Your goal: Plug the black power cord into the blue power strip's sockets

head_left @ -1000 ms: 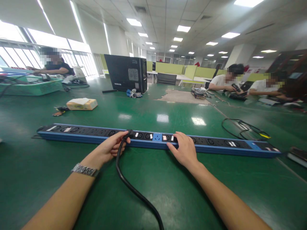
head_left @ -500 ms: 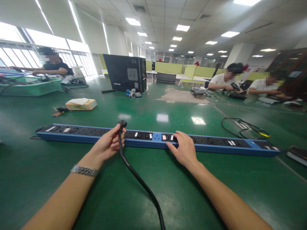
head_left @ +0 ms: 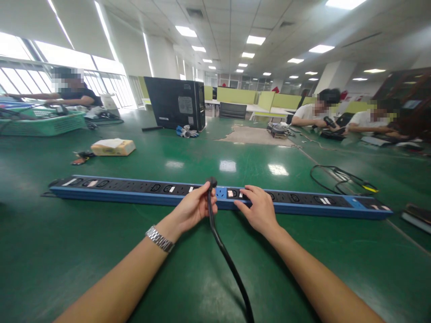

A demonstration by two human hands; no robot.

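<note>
A long blue and black power strip [head_left: 134,196] lies across the green table in front of me, with many sockets along its top and small white labels by some of them. My left hand [head_left: 193,207], with a metal watch on its wrist, grips a black power plug [head_left: 212,181] over the strip, just left of its blue socket [head_left: 221,193]. From the plug a thick black cord [head_left: 229,260] runs down toward me. My right hand [head_left: 258,207] rests on the strip right of the blue socket, thumb on the near side and fingers on top.
A black computer case [head_left: 178,103] stands at the back, with blue-and-white gloves [head_left: 186,131] beside it. A tissue pack [head_left: 113,147] and a green basket [head_left: 43,123] are on the left. A cable coil [head_left: 336,177] lies at right. Several people sit farther off.
My left hand has moved right along the strip with the plug, from the left-middle sockets to beside the blue one. My right hand stays in place on the strip.
</note>
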